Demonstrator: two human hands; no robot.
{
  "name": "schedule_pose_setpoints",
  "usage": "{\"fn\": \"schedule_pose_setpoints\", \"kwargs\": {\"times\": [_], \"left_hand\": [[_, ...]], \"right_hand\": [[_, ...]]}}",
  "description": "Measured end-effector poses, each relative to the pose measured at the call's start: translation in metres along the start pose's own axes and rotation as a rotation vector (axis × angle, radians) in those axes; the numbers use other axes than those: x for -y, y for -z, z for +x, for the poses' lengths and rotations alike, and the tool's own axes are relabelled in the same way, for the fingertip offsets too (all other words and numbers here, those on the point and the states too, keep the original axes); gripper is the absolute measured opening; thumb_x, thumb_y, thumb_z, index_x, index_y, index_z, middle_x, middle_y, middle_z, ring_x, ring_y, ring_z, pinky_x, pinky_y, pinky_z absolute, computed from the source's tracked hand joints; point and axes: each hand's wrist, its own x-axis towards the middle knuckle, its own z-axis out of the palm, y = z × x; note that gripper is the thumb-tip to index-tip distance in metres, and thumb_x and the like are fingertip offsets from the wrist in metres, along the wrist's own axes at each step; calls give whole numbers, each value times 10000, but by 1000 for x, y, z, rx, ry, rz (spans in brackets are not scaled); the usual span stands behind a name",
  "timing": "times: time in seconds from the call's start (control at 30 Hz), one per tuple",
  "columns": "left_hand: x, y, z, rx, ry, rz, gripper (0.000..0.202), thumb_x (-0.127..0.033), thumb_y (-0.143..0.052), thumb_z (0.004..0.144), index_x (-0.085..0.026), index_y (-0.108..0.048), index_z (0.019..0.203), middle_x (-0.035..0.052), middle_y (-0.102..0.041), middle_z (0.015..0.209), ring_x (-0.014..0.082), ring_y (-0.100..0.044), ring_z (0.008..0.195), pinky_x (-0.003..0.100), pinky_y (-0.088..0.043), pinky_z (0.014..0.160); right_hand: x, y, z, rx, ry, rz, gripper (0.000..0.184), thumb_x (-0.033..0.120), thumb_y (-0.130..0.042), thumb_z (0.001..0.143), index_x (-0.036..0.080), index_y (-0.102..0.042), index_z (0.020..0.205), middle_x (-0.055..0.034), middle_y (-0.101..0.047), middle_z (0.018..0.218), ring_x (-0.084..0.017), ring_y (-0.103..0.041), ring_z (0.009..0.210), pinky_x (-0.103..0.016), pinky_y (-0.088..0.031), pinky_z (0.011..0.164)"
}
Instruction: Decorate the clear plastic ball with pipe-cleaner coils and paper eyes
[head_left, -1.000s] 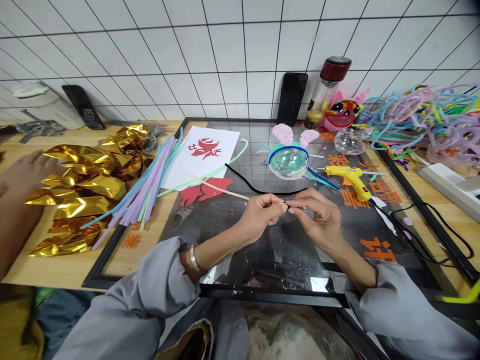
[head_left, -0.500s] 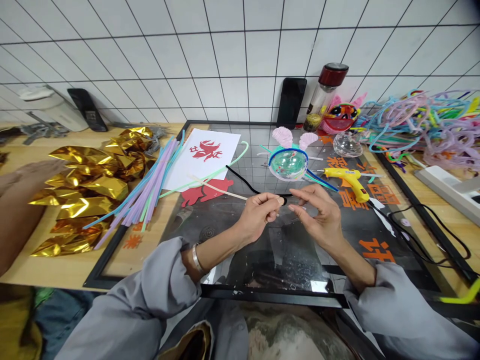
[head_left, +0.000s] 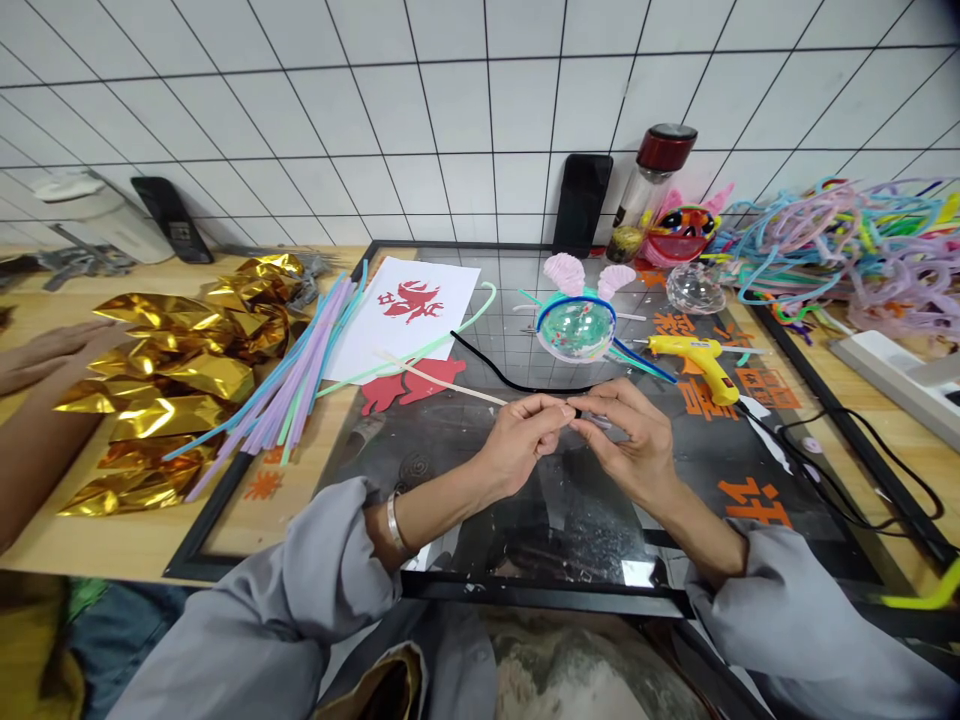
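Observation:
My left hand [head_left: 521,440] pinches the end of a black pipe cleaner [head_left: 482,360], thumb against forefinger. Fingertips of my right hand [head_left: 630,440] close on the same black end, almost touching the left. The rest of the pipe cleaner curves away behind both hands toward the white paper. A cream pipe cleaner [head_left: 457,387] runs up to my left hand; whether it is held or lies behind cannot be made out. Beyond my hands lies a round clear-domed craft piece [head_left: 577,330] with a blue rim and pink ears.
Right of it lies a yellow glue gun [head_left: 701,360] with a black cord. A pipe cleaner bundle [head_left: 300,370], gold foil [head_left: 180,375] and white paper [head_left: 360,330] are at left. Tangled pipe cleaners [head_left: 847,250] and a power strip [head_left: 900,385] stand right. Another person's arm [head_left: 52,430] rests far left.
My right hand has moved left, and its fingers have closed on the black pipe cleaner's end. My left hand has barely moved.

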Motion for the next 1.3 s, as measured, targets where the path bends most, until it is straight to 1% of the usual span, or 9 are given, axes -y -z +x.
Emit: {"fn": "schedule_pose_setpoints", "kwargs": {"times": [0.23,0.47,0.67,0.87,1.0,1.07,1.2,1.3], "left_hand": [[2,1,1,-7,-3,-14,234,-286,-776,582,-121,-616,626,-65,-416,473,22,-307,442,210,-176,457],[4,1,1,-16,10,8,213,-271,-752,596,-121,-601,611,-58,-440,491,23,-317,454,218,-176,465],[8,3,3,-42,13,4,162,-234,-722,589,-122,-610,619,-64,-435,472,22,-311,435,218,-172,461],[3,3,3,-47,3,19,203,-265,-739,588,-124,-594,601,-62,-422,470,23,-308,442,214,-173,460],[1,4,5,-66,-5,18,247,-302,-772,570,-123,-608,619,-62,-423,478,24,-308,455,209,-170,460],[0,5,5,-68,-12,16,266,-318,-786,564,-122,-620,634,-61,-429,483,25,-311,458,207,-176,462],[0,5,4,-43,-13,23,291,-339,-800,562,-121,-627,645,-60,-438,482,26,-314,453,210,-176,460],[0,4,3,-11,-21,59,294,-357,-789,594,-117,-623,631,-58,-431,476,25,-304,447,217,-171,457]], "right_hand": [[-1,-2,-3,-13,-23,55,169,227,-578,864,229,-707,974,-49,-627,838,-170,-610,781,-312,-504,670],[-4,-3,-4,-13,-19,107,147,210,-593,850,221,-707,942,-26,-623,809,-145,-602,736,-283,-485,642],[-4,-6,-4,7,-59,114,135,214,-584,856,221,-705,915,-27,-619,802,-147,-597,728,-288,-486,641],[-1,-7,-3,-7,-61,83,186,224,-584,860,232,-696,1008,-37,-590,832,-153,-576,737,-296,-492,639],[-2,-2,-2,-21,-62,53,336,257,-630,837,258,-633,1172,-42,-589,897,-160,-566,762,-311,-503,661],[-3,0,-1,-22,-61,55,378,253,-646,827,269,-613,1204,-38,-589,908,-158,-562,764,-311,-502,667],[-3,-1,-1,-16,-34,70,311,236,-645,827,247,-652,1137,-44,-579,883,-166,-568,783,-310,-500,663],[-1,-1,-1,-17,-25,58,238,232,-615,847,239,-677,1076,-44,-573,851,-167,-574,775,-317,-500,664]]}}
